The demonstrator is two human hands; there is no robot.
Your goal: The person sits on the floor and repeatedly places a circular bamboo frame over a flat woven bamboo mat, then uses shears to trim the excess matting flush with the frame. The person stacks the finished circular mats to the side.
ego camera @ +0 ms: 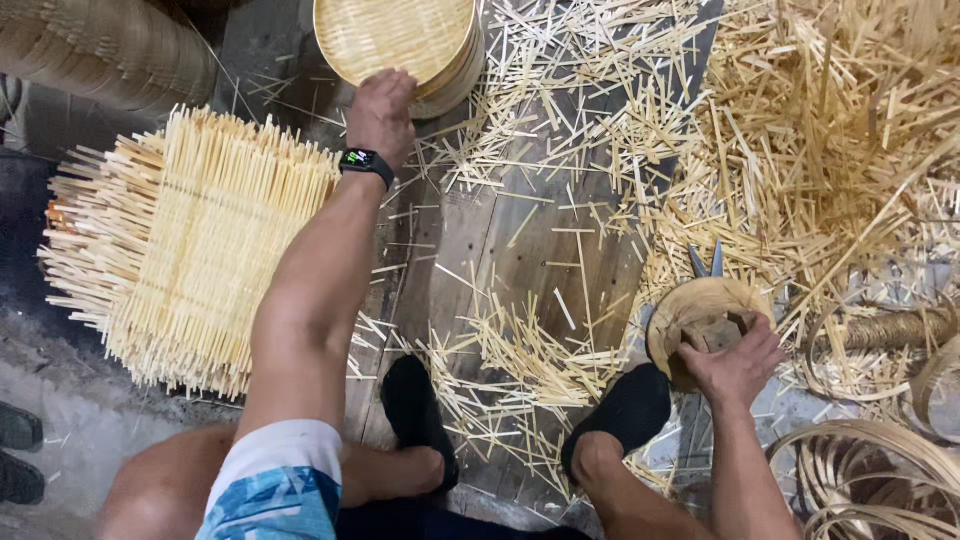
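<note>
Left hand (382, 108) reached out, fingers curled over the round woven tray (396, 40) rim — gripping it; right hand (733, 362) clasped a wooden disc block (700, 315), steadying it near the scissors (706, 260).

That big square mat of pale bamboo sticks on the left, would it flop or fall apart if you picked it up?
The square woven mat of pale bamboo strips would probably bend a little yet hold together, since its middle looks tightly woven. It likely feels light, being made of thin slivers. The loose stick ends poking out round its edges might snag or snap.
</note>
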